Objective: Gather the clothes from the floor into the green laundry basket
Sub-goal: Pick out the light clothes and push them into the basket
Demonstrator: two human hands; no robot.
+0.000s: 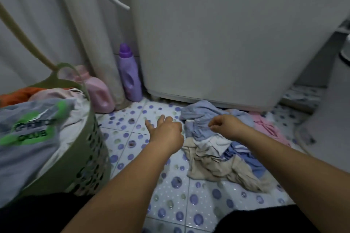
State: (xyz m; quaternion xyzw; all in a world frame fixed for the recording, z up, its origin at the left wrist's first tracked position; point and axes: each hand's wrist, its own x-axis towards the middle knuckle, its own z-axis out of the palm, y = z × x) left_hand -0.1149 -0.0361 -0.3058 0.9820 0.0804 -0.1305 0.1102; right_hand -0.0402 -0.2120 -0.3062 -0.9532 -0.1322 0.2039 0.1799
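The green laundry basket (91, 149) stands at the left, heaped with clothes, a grey shirt with green print (34, 128) on top. A pile of clothes lies on the tiled floor: a light blue garment (198, 117), a beige one (214, 166), a pink one (269, 128). My left hand (166, 130) hovers over bare tiles just left of the pile, fingers extended and holding nothing. My right hand (225, 125) is over the light blue garment with loosely curled fingers; whether it touches the cloth is unclear.
A white washing machine (227, 43) stands right behind the pile. A purple bottle (129, 75) and a pink jug (98, 92) stand by a curtain at the back left. My dark-clad knees fill the bottom corners.
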